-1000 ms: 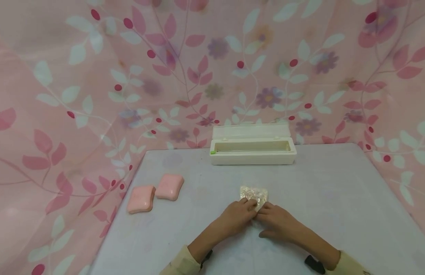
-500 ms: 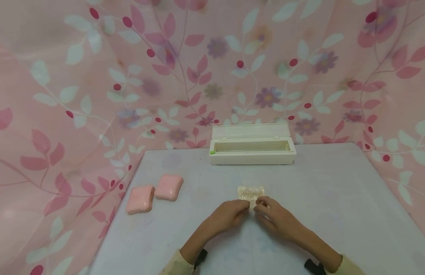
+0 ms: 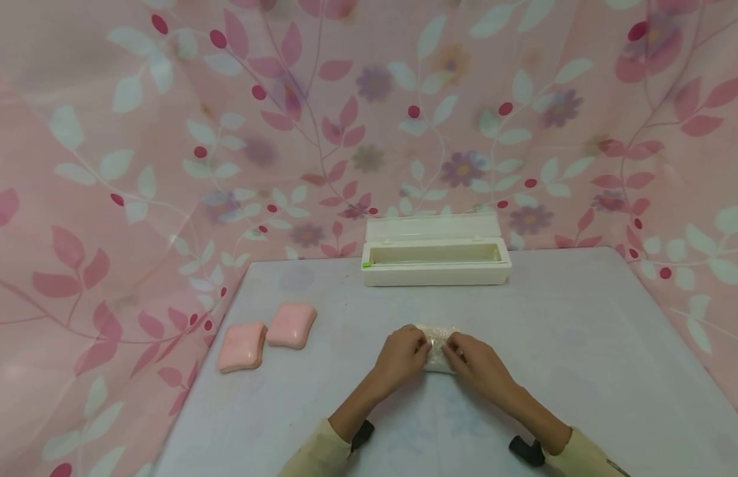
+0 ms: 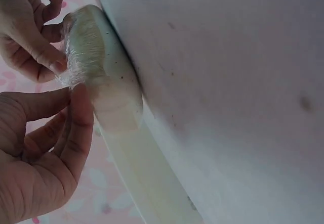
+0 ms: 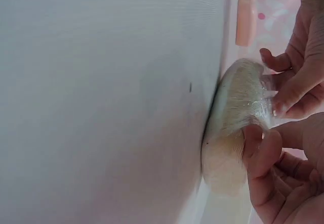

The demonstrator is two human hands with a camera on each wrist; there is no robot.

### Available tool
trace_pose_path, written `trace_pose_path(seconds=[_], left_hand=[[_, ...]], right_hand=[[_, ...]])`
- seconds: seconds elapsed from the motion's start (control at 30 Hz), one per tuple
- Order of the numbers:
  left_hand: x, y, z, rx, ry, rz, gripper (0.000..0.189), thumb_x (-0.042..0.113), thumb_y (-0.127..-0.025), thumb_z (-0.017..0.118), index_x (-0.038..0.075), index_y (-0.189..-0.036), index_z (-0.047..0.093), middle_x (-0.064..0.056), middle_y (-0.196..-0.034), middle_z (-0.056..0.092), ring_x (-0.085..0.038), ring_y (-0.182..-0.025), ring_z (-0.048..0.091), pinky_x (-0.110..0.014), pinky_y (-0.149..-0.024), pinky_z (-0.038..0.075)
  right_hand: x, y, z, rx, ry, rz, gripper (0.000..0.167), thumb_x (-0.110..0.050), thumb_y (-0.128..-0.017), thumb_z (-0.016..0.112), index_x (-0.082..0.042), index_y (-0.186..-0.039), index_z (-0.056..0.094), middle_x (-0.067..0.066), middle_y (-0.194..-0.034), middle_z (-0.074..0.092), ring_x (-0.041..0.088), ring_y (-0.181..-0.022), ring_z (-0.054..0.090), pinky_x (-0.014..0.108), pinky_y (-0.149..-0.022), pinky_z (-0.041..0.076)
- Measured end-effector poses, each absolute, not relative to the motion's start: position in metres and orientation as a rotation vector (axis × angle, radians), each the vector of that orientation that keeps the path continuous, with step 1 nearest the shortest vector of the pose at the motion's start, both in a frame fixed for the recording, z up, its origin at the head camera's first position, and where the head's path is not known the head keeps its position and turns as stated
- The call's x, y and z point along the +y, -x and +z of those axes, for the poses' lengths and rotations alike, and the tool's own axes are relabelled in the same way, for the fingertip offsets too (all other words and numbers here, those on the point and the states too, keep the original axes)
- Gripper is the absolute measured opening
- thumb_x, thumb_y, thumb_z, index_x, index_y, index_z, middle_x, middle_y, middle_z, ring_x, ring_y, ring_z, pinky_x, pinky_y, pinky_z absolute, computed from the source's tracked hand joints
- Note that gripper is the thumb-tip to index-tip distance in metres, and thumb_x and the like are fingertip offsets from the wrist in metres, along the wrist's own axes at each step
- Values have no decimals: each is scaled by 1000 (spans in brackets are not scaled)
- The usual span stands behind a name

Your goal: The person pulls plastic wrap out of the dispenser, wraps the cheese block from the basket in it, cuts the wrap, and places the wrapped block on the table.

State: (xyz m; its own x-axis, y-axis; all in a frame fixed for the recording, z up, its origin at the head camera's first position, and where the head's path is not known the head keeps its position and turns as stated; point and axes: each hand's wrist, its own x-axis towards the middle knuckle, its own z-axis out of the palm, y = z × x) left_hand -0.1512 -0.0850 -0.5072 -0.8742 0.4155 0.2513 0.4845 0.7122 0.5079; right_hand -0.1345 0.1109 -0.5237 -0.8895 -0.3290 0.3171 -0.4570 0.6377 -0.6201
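Note:
A pale, cream-coloured bar [image 3: 439, 362], shaped like a bar of soap, lies on the table between both hands, wrapped in clear cling film [image 4: 83, 52]. My left hand [image 3: 401, 356] pinches the film between thumb and fingers at the bar's upper left. From the other side, my right hand [image 3: 481, 371] pinches the film too, thumb against curled forefinger. Bunched film stands up between the two sets of fingertips, as the right wrist view shows. Fingers cover part of the bar's top in the head view.
Two pink soap bars [image 3: 242, 347] lie side by side at the table's left. At the back, against the floral curtain [image 3: 321, 132], stands a long white cling film dispenser [image 3: 437, 275] with its lid raised and a small green piece at its left end.
Both hands worked at the bar's near side earlier. The left hand has moved forward to the bar's upper left, and both hands now pinch film over its top. More of the near edge shows.

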Motion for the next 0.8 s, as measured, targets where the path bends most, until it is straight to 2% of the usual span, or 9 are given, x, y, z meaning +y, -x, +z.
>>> trace_pose_path(seconds=[0.13,0.23,0.3,0.4,0.5,0.57,0.63,0.8], left_hand=[[-81,156,-513,-2838,673,-884,16,8,-88,71,12,-76,60,5,-83,49,-6,-69,46,-19,-60,40],[-79,157,-514,-2801,737,-727,17,6,-86,72,10,-86,55,0,-92,46,-10,-73,46,-19,-59,40],[-78,158,-512,-2726,791,-583,22,6,-83,75,10,-93,56,-5,-101,47,-14,-81,50,-21,-63,43],[-78,160,-512,-2592,879,-422,23,7,-80,78,9,-95,61,-10,-115,54,-22,-99,56,-28,-74,49],[-82,161,-512,-2542,1005,-401,12,9,-84,77,10,-92,68,-6,-113,61,-20,-103,60,-28,-79,51],[-85,159,-512,-2551,1084,-384,6,10,-89,72,12,-95,71,-2,-106,64,-16,-98,62,-25,-79,51],[-90,157,-513,-2574,1151,-339,8,11,-91,70,14,-98,72,0,-105,64,-13,-97,62,-23,-81,50],[-105,153,-513,-2660,1295,-236,15,15,-89,73,15,-104,72,-2,-125,60,-14,-114,59,-23,-90,49]], right_hand=[[105,139,-521,-2752,-563,1086,16,-10,-91,70,-14,-85,56,-9,-75,52,5,-65,50,24,-56,43],[104,141,-519,-2774,-538,954,24,-15,-86,76,-14,-85,52,-5,-76,47,8,-60,44,25,-50,38],[104,142,-519,-2734,-565,822,29,-18,-81,81,-12,-89,54,-2,-82,48,12,-66,46,26,-51,39],[105,147,-520,-2585,-703,668,33,-17,-75,86,-12,-96,61,5,-99,57,21,-86,56,33,-62,49],[108,153,-523,-2405,-944,648,30,-8,-73,86,-10,-95,67,9,-109,64,30,-105,59,42,-79,53],[110,154,-525,-2335,-1073,623,26,-5,-72,85,-8,-93,70,8,-106,68,31,-105,62,43,-81,53],[114,153,-526,-2307,-1158,565,24,-5,-73,84,-6,-94,72,9,-104,70,32,-102,64,43,-81,54],[129,147,-523,-2402,-1303,464,36,-17,-82,78,-6,-116,72,13,-125,65,37,-117,59,48,-87,52]])
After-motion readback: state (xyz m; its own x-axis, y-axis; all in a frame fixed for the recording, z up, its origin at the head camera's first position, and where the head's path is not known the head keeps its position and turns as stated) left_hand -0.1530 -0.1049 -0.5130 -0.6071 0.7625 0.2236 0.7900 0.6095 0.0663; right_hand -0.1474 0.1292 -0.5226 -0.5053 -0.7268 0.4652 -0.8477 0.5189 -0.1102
